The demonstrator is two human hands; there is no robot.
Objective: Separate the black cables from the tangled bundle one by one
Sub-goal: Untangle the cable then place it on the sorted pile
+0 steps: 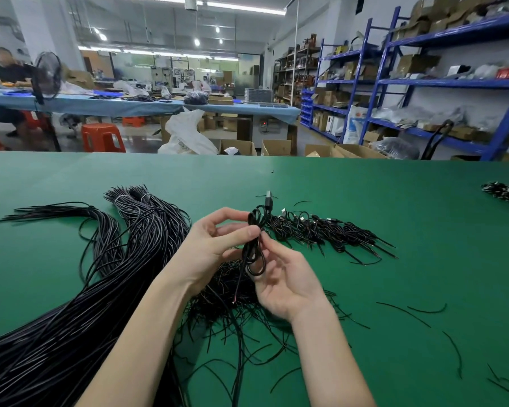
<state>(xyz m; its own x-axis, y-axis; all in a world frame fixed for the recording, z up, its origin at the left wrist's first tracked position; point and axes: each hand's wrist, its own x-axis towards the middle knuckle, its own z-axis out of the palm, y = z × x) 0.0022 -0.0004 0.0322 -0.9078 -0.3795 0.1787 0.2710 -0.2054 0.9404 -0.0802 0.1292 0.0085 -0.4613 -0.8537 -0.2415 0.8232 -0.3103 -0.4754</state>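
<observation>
Right now we hold one coiled black cable point(254, 245) up between our two hands, above the green table point(365, 207). Our left hand point(215, 242) has its thumb pressed onto the coil at mid-height, with the fingers point(227, 214) curled behind the upper loops; our right hand point(282, 277) pinches the same strands just beside that thumb, its other fingers loosely curled under the lower loop. The USB plug point(268, 198) stands above our fingertips, and a loose tail hangs below our right palm toward the tangled bundle point(232, 292) lying under both wrists. We judge the main risk to be that hanging tail: if it is snagged in the tangle below our fingers, lifting the coil could drag other strands up with it or tighten a knot. A second risk is the coil springing open should either pinch slacken, since the loops sit only between thumb and fingertip. Beyond our fingertips lies the row of coiled cables point(329, 230); setting this one down carelessly could hook its loops on theirs. To the left of our left hand, the long straight cables point(106, 259) lie close enough to catch a swinging tail.
</observation>
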